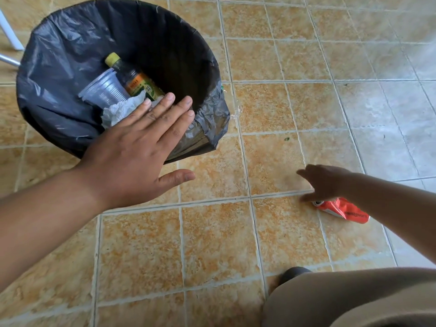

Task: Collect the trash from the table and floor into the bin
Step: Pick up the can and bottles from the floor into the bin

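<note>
A bin lined with a black bag [70,29] stands on the tiled floor at the upper left. Inside lie a dark bottle with a yellow cap [132,76], stacked clear plastic cups [103,90] and crumpled white tissue [118,112]. My left hand [139,147] hovers flat over the bin's near rim, fingers straight and spread, holding nothing. A crushed red can [342,210] lies on the floor at the right. My right hand [325,182] reaches down onto the can's top end, fingers extended, thumb touching beside it. The hand hides part of the can.
White metal legs [9,31] stand at the top left behind the bin. A scrap of clear plastic [237,112] lies on the floor beside the bin's right side. A green speck [287,139] sits farther right. My knee [354,298] and dark shoe [293,273] fill the lower right.
</note>
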